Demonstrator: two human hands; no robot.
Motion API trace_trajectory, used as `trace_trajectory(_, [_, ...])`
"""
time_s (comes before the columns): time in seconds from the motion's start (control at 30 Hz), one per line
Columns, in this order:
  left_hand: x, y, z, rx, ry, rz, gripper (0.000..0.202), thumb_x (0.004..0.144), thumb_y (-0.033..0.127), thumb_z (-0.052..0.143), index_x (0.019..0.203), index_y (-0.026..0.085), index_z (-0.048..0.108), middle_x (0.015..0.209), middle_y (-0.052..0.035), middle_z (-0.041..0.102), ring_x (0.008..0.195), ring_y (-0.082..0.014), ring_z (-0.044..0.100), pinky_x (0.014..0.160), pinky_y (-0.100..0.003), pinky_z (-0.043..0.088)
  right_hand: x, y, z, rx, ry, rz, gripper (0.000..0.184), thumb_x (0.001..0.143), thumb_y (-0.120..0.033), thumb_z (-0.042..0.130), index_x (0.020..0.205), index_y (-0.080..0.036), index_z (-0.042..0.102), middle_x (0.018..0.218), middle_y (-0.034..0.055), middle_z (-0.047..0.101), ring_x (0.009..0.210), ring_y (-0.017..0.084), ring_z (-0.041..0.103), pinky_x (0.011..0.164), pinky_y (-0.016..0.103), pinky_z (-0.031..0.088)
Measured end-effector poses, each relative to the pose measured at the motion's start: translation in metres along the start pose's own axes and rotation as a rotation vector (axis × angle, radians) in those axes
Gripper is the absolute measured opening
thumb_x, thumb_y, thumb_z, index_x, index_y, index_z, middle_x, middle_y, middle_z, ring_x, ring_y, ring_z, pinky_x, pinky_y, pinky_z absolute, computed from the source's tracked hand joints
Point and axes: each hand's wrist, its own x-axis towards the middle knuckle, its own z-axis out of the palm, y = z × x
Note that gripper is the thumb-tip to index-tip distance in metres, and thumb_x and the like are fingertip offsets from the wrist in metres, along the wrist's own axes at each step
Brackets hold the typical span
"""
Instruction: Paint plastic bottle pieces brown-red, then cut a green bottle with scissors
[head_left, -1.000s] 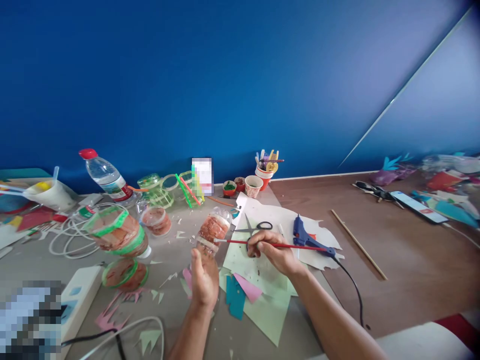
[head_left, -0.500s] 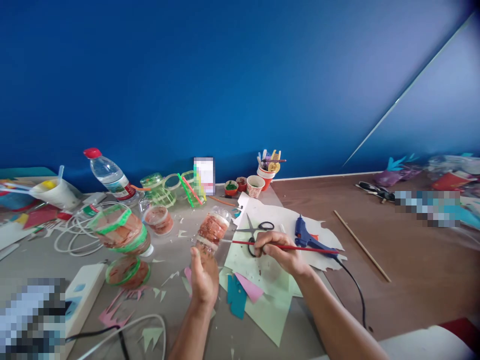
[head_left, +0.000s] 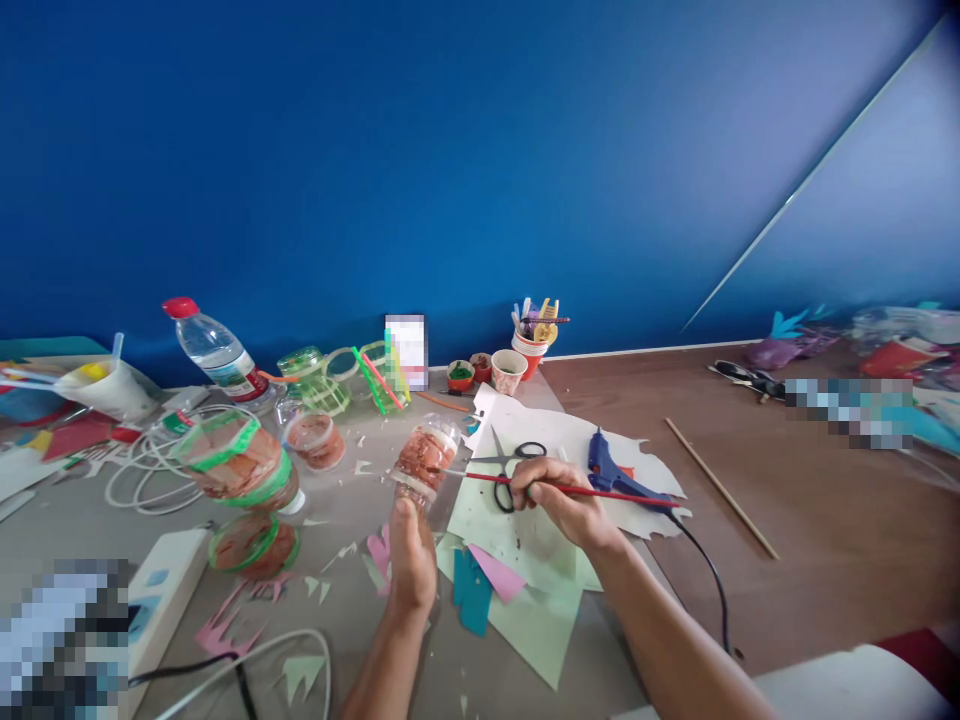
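Observation:
A clear plastic bottle piece (head_left: 426,456), streaked with reddish-brown paint and ringed by a pale band, is tilted in my left hand (head_left: 412,555), which grips its lower end. My right hand (head_left: 551,495) is closed around a long red paintbrush (head_left: 600,492). The brush lies nearly level, and its tip meets the painted side of the bottle piece. Under my right hand are black-handled scissors (head_left: 506,465) on white paper (head_left: 480,520). Just right of the hand rests a blue glue gun (head_left: 626,478).
Painted bottle pieces with green bands (head_left: 240,460) stand at left near a water bottle (head_left: 217,350) and coiled white cable (head_left: 142,480). Small paint cups (head_left: 460,376) and a paper cup (head_left: 509,372) stand at the wall. A wooden stick (head_left: 720,485) lies right. A power strip (head_left: 169,580) is front left.
The brush tip has shifted left and up, from the edge of the bottle piece onto its painted side. My left thumb has moved slightly right and down. The view has shifted slightly.

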Motion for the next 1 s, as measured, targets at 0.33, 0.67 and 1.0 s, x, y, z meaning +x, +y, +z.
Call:
trace_trajectory(0.33, [-0.002, 0.005, 0.001, 0.015, -0.013, 0.041, 0.049, 0.077, 0.063, 0.064, 0.098, 0.019, 0.071, 0.112, -0.0095, 0.070, 0.134, -0.0291, 0.047, 0.113, -0.037, 0.034, 0.001, -0.001, 0.002, 0.026, 0.009, 0.040, 0.017, 0.089, -0.033, 0.065, 0.089, -0.018, 0.074, 0.066, 0.0039, 0.066, 0.059, 0.014, 0.058, 0.055, 0.027, 0.047])
trace_trajectory(0.67, [-0.004, 0.012, 0.012, -0.102, 0.007, 0.001, 0.054, 0.072, 0.066, 0.067, 0.097, 0.019, 0.072, 0.111, -0.0113, 0.071, 0.135, -0.0314, 0.046, 0.114, -0.041, 0.034, 0.001, 0.000, -0.003, 0.030, 0.035, 0.048, 0.020, 0.087, -0.035, 0.067, 0.086, -0.017, 0.074, 0.064, 0.0044, 0.066, 0.057, 0.015, 0.057, 0.053, 0.027, 0.045])
trace_trajectory(1.0, [0.002, 0.030, 0.020, -0.419, -0.047, -0.192, 0.059, 0.080, 0.070, 0.052, 0.111, 0.023, 0.071, 0.116, -0.0092, 0.072, 0.127, -0.0264, 0.055, 0.112, -0.042, 0.036, 0.003, 0.000, -0.002, 0.035, 0.059, 0.084, 0.020, 0.084, -0.036, 0.068, 0.083, -0.016, 0.073, 0.063, 0.0042, 0.065, 0.056, 0.015, 0.057, 0.053, 0.028, 0.046])
